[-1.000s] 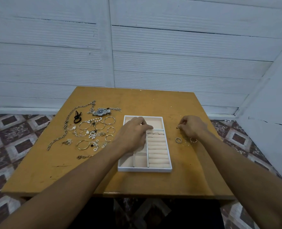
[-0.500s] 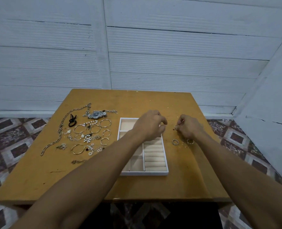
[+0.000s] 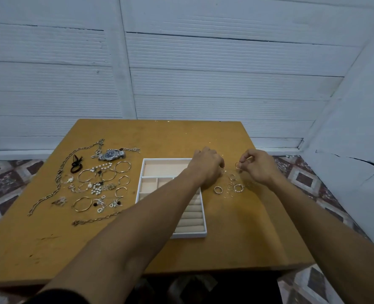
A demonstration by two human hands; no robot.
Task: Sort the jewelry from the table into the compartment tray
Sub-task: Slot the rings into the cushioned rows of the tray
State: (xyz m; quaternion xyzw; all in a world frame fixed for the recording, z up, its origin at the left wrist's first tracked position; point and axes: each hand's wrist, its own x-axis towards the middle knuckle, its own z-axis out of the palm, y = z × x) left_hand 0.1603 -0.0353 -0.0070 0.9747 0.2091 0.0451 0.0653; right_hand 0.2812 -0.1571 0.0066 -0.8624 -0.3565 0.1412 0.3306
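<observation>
White plank walls stand behind one brown wooden table (image 3: 225, 238), where one white tray (image 3: 166, 159) with beige lining, some open compartments and a block of ring rolls lies under the left forearm, just behind the left fingers. One right hand (image 3: 259, 166) pinches one thin gold ring (image 3: 238, 165) in its fingertips, while the left hand (image 3: 206, 166) curls its fingers down just beside, and I cannot tell if they hold anything; at least four more rings (image 3: 238, 188) lie just near of both fingertips. Well left of the left fingers lie one watch (image 3: 111, 155), one black hair tie (image 3: 76, 164), four round bangles (image 3: 82, 211), two open cuffs (image 3: 124, 176) and two chains (image 3: 57, 178).
</observation>
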